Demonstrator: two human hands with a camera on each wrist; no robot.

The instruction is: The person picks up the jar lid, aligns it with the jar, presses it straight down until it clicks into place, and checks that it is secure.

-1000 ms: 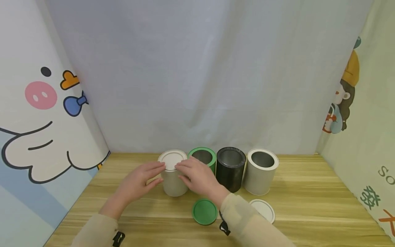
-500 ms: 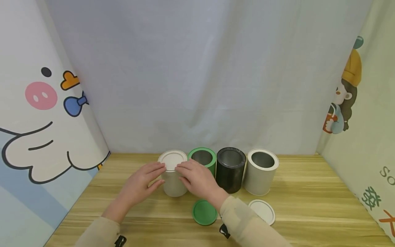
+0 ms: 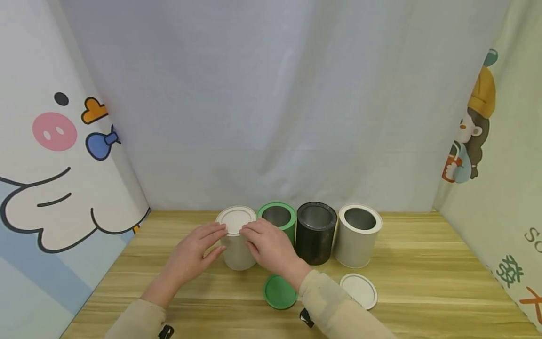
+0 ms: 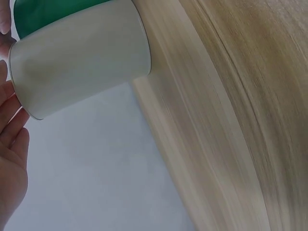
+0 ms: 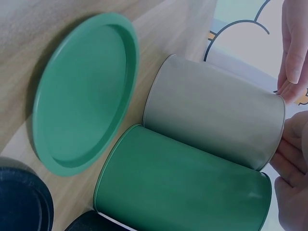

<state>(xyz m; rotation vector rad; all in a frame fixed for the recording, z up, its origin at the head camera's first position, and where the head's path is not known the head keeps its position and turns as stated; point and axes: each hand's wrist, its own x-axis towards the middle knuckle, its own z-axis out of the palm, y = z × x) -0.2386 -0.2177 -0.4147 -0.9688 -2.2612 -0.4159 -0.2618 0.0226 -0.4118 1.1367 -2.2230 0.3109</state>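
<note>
At the left end of a row stands an upright off-white can (image 3: 238,254) with a white lid (image 3: 237,218) lying on its top. My left hand (image 3: 190,254) touches the near left of the lid's rim with its fingertips, thumb held lower beside the can. Opposite it, my right hand (image 3: 270,247) rests its fingertips on the near right of the same rim. In the right wrist view, fingers of both hands show around the top edge of the off-white can (image 5: 216,110). The green can (image 5: 183,183) stands right beside it.
Right of the hands stand the uncovered green can (image 3: 292,219), a black can (image 3: 315,247) and another off-white can (image 3: 354,249). Nearer lie a green lid (image 3: 280,293) and a white lid (image 3: 360,288). A dark lid (image 5: 21,199) shows in the right wrist view. Grey curtain hangs behind.
</note>
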